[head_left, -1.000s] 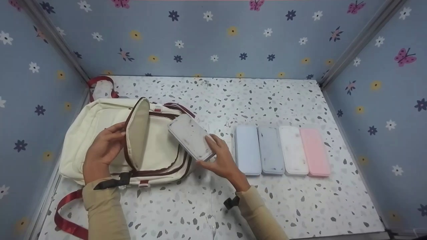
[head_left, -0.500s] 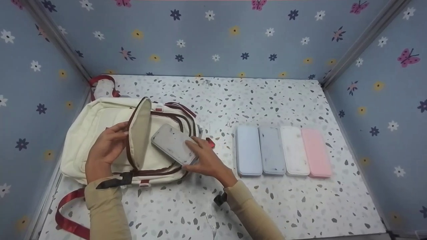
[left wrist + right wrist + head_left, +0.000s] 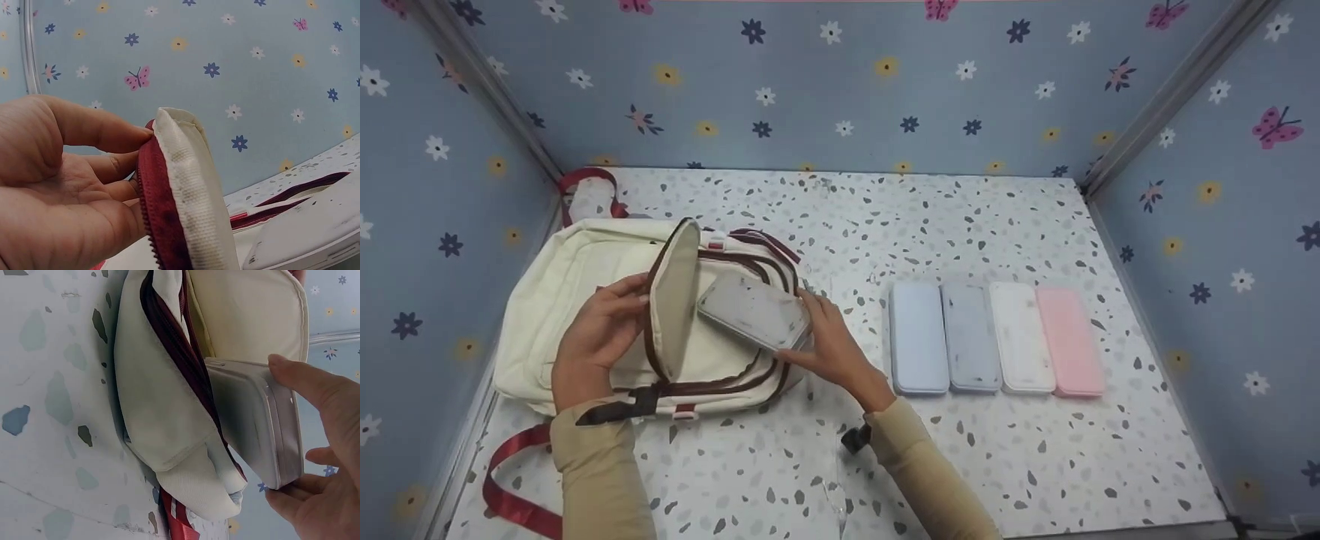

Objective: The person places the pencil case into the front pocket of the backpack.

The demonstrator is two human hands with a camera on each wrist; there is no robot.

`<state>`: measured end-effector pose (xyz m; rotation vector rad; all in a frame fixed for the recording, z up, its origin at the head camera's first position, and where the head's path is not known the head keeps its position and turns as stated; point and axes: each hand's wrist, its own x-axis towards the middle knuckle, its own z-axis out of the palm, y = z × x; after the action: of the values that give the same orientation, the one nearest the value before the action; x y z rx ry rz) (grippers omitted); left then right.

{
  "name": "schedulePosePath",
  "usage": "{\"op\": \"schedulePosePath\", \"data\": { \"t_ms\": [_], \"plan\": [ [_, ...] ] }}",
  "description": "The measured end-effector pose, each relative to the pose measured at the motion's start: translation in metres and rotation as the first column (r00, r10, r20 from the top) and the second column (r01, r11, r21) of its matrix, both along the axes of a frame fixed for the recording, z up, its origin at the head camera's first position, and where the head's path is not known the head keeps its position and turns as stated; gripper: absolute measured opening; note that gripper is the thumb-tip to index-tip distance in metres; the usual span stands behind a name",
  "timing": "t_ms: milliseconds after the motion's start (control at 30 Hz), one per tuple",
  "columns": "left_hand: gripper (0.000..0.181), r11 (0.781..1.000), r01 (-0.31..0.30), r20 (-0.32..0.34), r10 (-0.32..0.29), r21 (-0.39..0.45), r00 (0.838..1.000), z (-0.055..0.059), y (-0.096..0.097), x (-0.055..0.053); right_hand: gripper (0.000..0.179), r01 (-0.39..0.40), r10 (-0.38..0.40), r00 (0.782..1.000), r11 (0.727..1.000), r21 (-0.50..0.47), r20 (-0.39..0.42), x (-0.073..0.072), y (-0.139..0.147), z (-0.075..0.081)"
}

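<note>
A cream backpack (image 3: 562, 300) with dark red zips lies flat at the left of the table. My left hand (image 3: 601, 330) pinches the zipped edge of its raised pocket flap (image 3: 673, 300); in the left wrist view thumb and fingers grip the dark red zip tape (image 3: 160, 202). My right hand (image 3: 840, 349) holds a greyish-white, scuffed flat case (image 3: 754, 307) by its right end, tilted over the pocket opening. In the right wrist view the case (image 3: 247, 422) has its far end inside the zipped opening, thumb on one side and fingers on the other.
Right of the backpack, a light blue case (image 3: 919, 337), a grey-blue case (image 3: 971, 337), a white case (image 3: 1021, 337) and a pink case (image 3: 1069, 341) lie side by side. A red strap (image 3: 514, 495) loops at the front left. Flowered walls (image 3: 840, 82) enclose the speckled table (image 3: 960, 225).
My right hand has carried the greyish-white case left, over the backpack's pocket, and then turned it slightly flatter. My left hand keeps its pinch on the flap.
</note>
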<state>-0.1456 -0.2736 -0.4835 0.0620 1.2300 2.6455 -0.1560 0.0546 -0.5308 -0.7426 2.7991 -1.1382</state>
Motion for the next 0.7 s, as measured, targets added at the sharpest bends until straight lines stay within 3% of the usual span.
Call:
{"op": "schedulePosePath", "data": {
  "t_ms": [533,700],
  "plan": [
    [0.043,1.0,-0.011,-0.01,0.011,0.017,1.0,-0.003,-0.001,-0.001,0.09,-0.103,0.102,0.995,0.992,0.077,0.01,-0.037,-0.034,-0.005],
    [0.041,1.0,-0.021,0.004,0.021,0.01,1.0,-0.002,0.001,0.0,0.093,-0.131,0.126,0.99,0.988,0.081,0.068,-0.045,-0.045,-0.007]
  ]
}}
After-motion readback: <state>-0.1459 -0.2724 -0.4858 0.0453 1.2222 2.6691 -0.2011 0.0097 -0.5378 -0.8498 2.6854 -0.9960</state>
